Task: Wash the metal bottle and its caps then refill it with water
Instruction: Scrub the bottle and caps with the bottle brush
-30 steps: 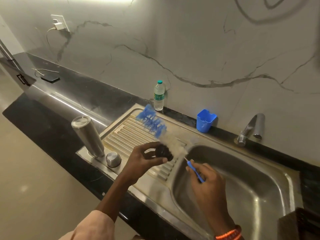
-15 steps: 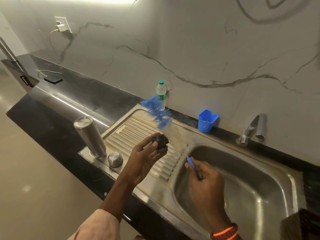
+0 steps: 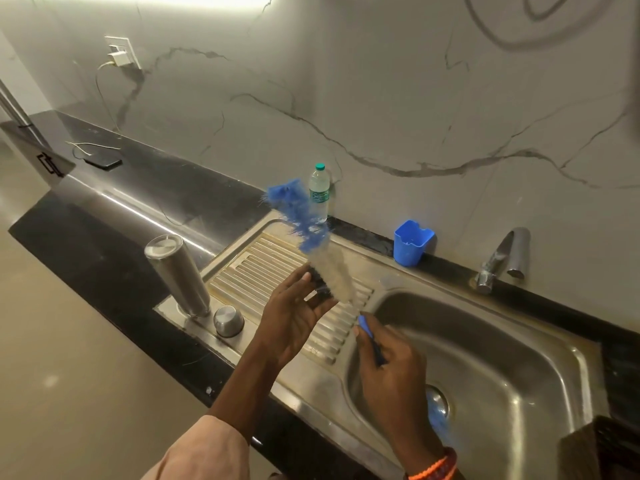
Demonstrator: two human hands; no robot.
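Note:
The metal bottle (image 3: pixel 178 273) stands upside down at the left end of the drainboard (image 3: pixel 263 271), with a round steel cap (image 3: pixel 228 320) beside its base. My left hand (image 3: pixel 294 313) holds a small black cap (image 3: pixel 318 289) over the drainboard, fingers partly straightened around it. My right hand (image 3: pixel 388 368) grips the blue handle of a long bottle brush (image 3: pixel 311 233). The brush's blue and white bristles lie against the black cap and reach up toward the wall, blurred by motion.
The steel sink basin (image 3: pixel 502 375) lies to the right, with a tap (image 3: pixel 502 258) at the back. A blue plastic cup (image 3: pixel 412 242) and a clear plastic water bottle (image 3: pixel 319 192) stand by the wall. A phone with a cable (image 3: pixel 103 162) lies far left on the black counter.
The brush has swung upward and away, its tip rising toward the plastic bottle. My left hand has turned the black cap and loosened its fingers.

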